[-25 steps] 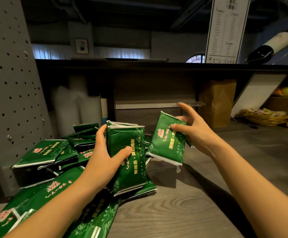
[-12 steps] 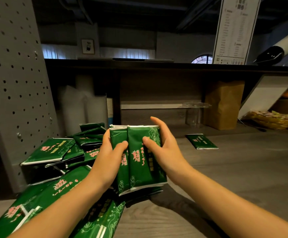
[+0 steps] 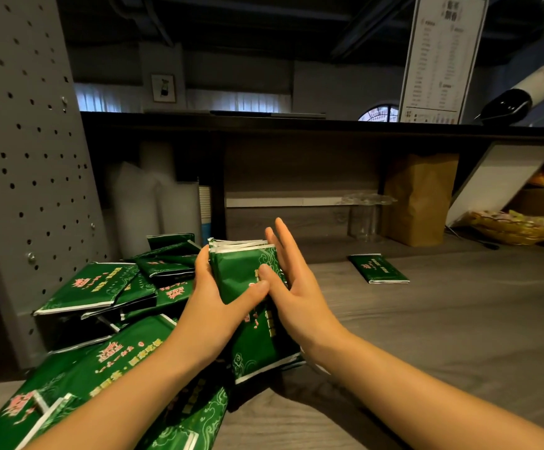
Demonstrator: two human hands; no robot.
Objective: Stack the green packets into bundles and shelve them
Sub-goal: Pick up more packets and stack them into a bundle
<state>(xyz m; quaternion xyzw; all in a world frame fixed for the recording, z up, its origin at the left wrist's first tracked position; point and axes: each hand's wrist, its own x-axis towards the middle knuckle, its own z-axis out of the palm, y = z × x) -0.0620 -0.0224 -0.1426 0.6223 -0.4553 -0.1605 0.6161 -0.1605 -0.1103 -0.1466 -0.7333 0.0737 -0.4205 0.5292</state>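
early days on this one imo. the left hand [image 3: 218,297] has its fingers curled round the left edge of an upright bundle of glossy green foil packets with pink print [image 3: 243,271], thumb laid across the front. the right hand [image 3: 296,287] is flat with straight fingers, palm pressed to the bundle's right side, so it looks like it's squaring the edges up rather than gripping. the bundle's bottom edge sits low, near the grey wood-grain table [image 3: 443,336], but i can't tell if it's actually touching.

what's left: a lot. a messy heap of loose green packets [image 3: 95,287] sprawls from about 9 o'clock round to 7 o'clock of the bundle, overlapping every which way. one lone green packet [image 3: 378,267] lies flat on the table out at 3 o'clock, well apart from everything. i can't see any finished bundle in the dark shelf recess under the counter [image 3: 296,228] at 12 o'clock, so i'd guess this is bundle number one, still being built.
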